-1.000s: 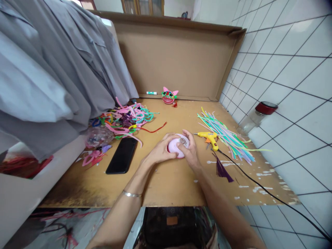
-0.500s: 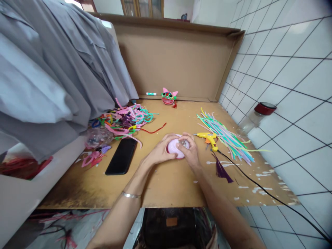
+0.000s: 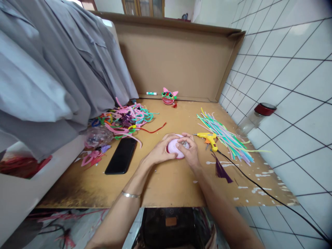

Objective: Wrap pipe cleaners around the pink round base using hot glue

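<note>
Between my hands, low over the wooden table, is a round lilac piece [image 3: 173, 147] that looks wound from pipe cleaner, with red along its lower left edge. My left hand [image 3: 161, 149] is closed around its left side, thumb along the bottom. On the right, my right hand [image 3: 190, 148] grips it, with the thumb pressing on the face and the fingers curled over the far edge. Part of the piece shows clear or greyish beneath the right fingers. A yellow glue gun [image 3: 208, 137] lies just right of my right hand, nozzle pointing toward it.
Pipe cleaners [image 3: 223, 135] lie in a bundle at right, near a red-lidded jar [image 3: 255, 117]. A purple tassel [image 3: 222, 171] and the black cord [image 3: 249, 177] are nearer. At left are a phone [image 3: 121, 156] and tangled pipe cleaners [image 3: 129, 117]; a lion-like head [image 3: 169, 97] stands behind.
Almost nothing differs. Both hands keep their hold on the lilac piece, and the right fingers have shifted very slightly.
</note>
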The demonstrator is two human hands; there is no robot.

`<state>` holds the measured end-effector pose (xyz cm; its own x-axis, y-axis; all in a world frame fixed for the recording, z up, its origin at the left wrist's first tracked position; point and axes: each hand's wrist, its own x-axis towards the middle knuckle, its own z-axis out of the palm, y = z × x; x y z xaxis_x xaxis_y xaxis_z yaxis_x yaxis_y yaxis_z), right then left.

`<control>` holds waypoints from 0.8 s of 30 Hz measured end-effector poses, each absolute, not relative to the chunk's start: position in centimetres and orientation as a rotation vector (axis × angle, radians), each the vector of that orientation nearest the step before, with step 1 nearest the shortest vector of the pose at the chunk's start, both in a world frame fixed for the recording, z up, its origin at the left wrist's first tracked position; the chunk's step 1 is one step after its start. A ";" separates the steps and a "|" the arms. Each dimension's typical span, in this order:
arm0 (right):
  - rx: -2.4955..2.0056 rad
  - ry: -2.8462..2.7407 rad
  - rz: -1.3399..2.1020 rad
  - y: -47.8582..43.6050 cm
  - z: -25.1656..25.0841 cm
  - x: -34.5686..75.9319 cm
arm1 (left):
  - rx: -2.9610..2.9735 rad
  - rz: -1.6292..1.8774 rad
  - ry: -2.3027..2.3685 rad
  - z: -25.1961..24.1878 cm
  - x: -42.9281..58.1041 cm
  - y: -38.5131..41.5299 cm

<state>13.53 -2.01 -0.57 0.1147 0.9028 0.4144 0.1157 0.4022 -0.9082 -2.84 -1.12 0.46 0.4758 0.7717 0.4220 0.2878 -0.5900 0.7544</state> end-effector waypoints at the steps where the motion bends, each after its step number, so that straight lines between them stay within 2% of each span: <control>1: -1.015 -1.344 0.756 -2.0 -0.6 13.5 | 2.116 1.035 0.872 0.5 -2.8 -1.1; 24: -0.958 -1.307 0.795 -1.9 -1.1 13.5 | 2.123 1.007 0.890 0.3 -3.1 -1.2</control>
